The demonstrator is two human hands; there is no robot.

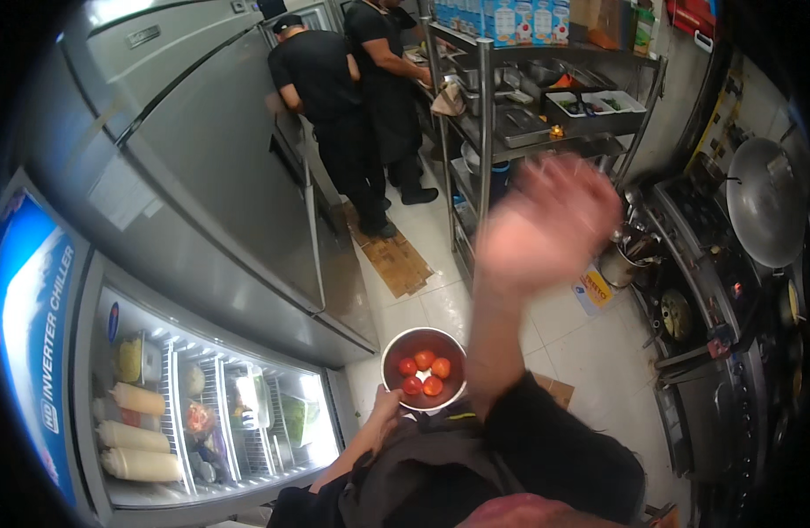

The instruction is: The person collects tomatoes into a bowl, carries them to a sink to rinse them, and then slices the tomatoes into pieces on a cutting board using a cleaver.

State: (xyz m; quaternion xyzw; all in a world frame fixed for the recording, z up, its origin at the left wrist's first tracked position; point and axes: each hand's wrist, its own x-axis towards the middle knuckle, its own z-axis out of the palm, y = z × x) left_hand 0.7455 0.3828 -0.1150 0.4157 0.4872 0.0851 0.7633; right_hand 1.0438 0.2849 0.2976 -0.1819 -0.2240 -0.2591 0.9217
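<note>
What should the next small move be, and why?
Probably bring the right hand down to the far side of the bowl to steady it: the bowl carries five red tomatoes, only the left hand holds its rim, and the right hand is raised, blurred, away from it.

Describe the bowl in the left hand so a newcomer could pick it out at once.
Start from the open, lit chiller at lower left and look right, to the person's left hand. It grips the edge of a round, white-rimmed bowl. Unlike the wok at far right, this bowl holds five red tomatoes.
</note>
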